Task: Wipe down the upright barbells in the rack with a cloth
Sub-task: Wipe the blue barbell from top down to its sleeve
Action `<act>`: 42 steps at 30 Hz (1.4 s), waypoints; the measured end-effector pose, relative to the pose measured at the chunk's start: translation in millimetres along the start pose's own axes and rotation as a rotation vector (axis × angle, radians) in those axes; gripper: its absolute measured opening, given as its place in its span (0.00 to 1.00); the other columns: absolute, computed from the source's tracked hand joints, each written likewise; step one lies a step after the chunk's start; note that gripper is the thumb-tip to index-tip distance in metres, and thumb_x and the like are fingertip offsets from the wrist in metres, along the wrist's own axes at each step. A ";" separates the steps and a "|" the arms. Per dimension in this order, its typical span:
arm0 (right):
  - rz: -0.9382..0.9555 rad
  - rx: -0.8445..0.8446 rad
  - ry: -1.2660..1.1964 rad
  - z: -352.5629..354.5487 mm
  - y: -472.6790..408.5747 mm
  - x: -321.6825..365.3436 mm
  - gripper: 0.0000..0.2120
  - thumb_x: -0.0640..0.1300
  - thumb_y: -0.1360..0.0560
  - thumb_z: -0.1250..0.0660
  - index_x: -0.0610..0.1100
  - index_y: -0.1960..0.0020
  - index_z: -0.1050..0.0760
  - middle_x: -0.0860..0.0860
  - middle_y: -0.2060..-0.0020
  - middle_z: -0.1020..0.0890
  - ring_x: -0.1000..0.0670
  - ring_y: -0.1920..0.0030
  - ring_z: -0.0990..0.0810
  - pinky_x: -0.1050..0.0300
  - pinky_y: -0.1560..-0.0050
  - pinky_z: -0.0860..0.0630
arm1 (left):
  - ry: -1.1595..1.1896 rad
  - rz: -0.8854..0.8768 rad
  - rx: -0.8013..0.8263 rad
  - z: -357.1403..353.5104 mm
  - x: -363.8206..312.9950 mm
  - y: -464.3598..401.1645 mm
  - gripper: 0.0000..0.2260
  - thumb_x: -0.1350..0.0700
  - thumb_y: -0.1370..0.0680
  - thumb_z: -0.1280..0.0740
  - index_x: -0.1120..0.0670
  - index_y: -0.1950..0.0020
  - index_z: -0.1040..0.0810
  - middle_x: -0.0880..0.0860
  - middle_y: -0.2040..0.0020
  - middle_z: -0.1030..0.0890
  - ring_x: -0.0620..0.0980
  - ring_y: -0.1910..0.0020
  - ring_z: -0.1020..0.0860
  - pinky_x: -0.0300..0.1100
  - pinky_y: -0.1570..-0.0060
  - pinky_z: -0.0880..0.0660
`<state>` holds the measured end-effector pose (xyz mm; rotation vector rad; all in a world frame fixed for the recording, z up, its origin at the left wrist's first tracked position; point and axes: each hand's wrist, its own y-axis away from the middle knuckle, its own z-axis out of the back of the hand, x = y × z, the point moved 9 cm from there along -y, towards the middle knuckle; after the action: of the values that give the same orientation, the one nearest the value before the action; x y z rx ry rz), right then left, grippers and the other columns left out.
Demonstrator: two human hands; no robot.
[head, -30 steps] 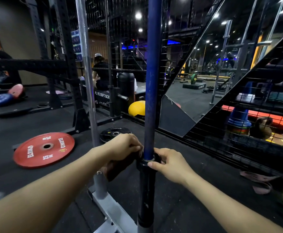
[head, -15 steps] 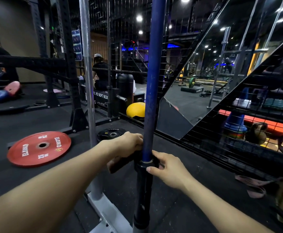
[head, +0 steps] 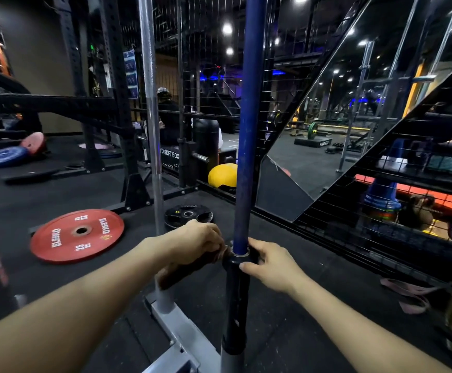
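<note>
Since half a second ago, little has changed: both hands stay low on the blue bar, and the view has tipped up a bit, so the round weights on the floor sit a little lower in the picture.

The blue barbell (head: 249, 125) stands straight up between the two hands. Its long way runs from floor to ceiling. Its black bottom part goes down from the hands into the grey rack (head: 176, 329) on the floor.

The left hand (head: 195, 238) is curled round a dark brown cloth (head: 190, 267). It holds the cloth against the left side of the bar, right where the blue part meets the black collar. The cloth hangs down and left from under that hand.

The right hand (head: 270, 262) touches the black collar from the right side. Its thumb lies across the front of the collar and its fingers curl round the back.

A silver barbell (head: 151, 117) stands straight up too, just past the left hand. A red weight plate (head: 77, 235) lies flat on the floor, far left of the left hand. A small black plate (head: 188, 215) lies just behind the left hand. A yellow ball (head: 223, 175) sits further back, behind both hands.
</note>
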<state>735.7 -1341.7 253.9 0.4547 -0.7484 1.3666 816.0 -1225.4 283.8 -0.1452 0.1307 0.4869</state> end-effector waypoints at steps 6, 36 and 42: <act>-0.048 0.029 0.000 -3.4 0.4 -0.7 0.26 0.45 0.28 0.31 0.60 0.33 0.29 0.61 0.40 0.22 0.57 0.40 0.24 0.65 0.44 0.29 | 0.034 -0.102 0.078 -17.9 -23.3 16.3 0.08 0.57 0.23 0.38 0.51 0.55 0.19 0.45 0.49 0.22 0.47 0.50 0.23 0.40 0.44 0.31; -0.211 -0.046 -0.014 15.2 24.1 -15.3 0.29 0.40 0.25 0.36 0.47 0.25 0.39 0.51 0.29 0.30 0.51 0.31 0.30 0.58 0.33 0.32 | 0.121 0.514 -0.281 -26.8 36.1 51.7 0.09 0.55 0.21 0.38 0.50 0.55 0.18 0.48 0.45 0.23 0.55 0.48 0.24 0.49 0.43 0.31; -0.322 -0.025 -0.039 -11.5 34.3 -31.7 0.27 0.40 0.23 0.35 0.44 0.26 0.37 0.49 0.32 0.27 0.49 0.34 0.28 0.60 0.39 0.30 | 0.560 0.647 -0.539 -43.3 17.5 65.6 0.11 0.58 0.20 0.38 0.59 0.47 0.17 0.56 0.47 0.17 0.54 0.44 0.22 0.37 0.53 0.33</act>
<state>703.7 -1350.3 219.1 0.5576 -0.6898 1.0489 796.3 -1167.5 231.4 -0.7838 0.6063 1.1146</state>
